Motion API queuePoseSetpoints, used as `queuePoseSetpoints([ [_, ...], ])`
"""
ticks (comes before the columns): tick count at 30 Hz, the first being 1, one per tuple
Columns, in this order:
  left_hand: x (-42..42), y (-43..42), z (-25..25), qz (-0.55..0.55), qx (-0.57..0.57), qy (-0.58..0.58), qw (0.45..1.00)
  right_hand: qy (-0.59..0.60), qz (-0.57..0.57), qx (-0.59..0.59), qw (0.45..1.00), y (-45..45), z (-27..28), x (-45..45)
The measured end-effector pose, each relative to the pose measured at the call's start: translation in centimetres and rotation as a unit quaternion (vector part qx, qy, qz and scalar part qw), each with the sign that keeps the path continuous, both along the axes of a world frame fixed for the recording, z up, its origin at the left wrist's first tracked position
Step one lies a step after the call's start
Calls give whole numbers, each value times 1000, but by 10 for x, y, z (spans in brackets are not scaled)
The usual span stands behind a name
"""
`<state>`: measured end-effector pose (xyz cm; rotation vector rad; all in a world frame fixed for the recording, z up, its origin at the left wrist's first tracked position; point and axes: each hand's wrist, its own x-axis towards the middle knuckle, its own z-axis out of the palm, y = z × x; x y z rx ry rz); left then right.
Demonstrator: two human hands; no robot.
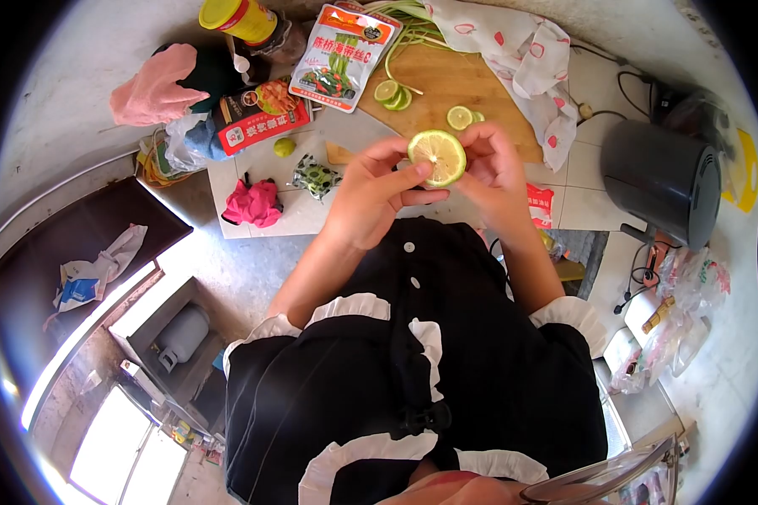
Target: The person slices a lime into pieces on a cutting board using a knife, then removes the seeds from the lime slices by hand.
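A round lime slice (pixel 446 151) with a green rim and pale yellow flesh is held up in front of my chest, its cut face toward me. My left hand (pixel 369 187) grips it from the left, with the thumb pressed on the lower face. At the opposite edge, my right hand (pixel 495 168) pinches it between the fingers and thumb. Beyond my hands lies a wooden cutting board (pixel 434 71). Cut lime pieces (pixel 393 95) sit at its left side, and another lime piece (pixel 460 117) lies nearer its middle.
On the tiled counter are a whole lime (pixel 285 147), a pink cloth bundle (pixel 253 203), a green patterned packet (pixel 315 178), a red packet (pixel 264 118) and a white-orange packet (pixel 342 59). A patterned cloth (pixel 526 59) overlaps the board. A dark appliance (pixel 661 181) stands at right.
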<state>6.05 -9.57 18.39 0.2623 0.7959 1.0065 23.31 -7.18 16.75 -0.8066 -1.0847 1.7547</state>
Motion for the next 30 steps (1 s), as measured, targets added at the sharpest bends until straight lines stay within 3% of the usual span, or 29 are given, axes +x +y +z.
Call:
queuePoseSetpoints([
  [18, -1, 1, -3, -6, 12, 4, 1000, -13, 22, 5, 1000, 3, 0, 0],
  [24, 3, 1, 1, 8, 56, 110, 992, 103, 17, -91, 990, 6, -6, 5],
  [27, 4, 0, 1, 31, 91, 169, 981, 88, 6, -99, 991, 4, 1, 2],
  [30, 3, -3, -6, 33, 163, 248, 954, -35, -11, -8, 999, 1, 4, -4],
])
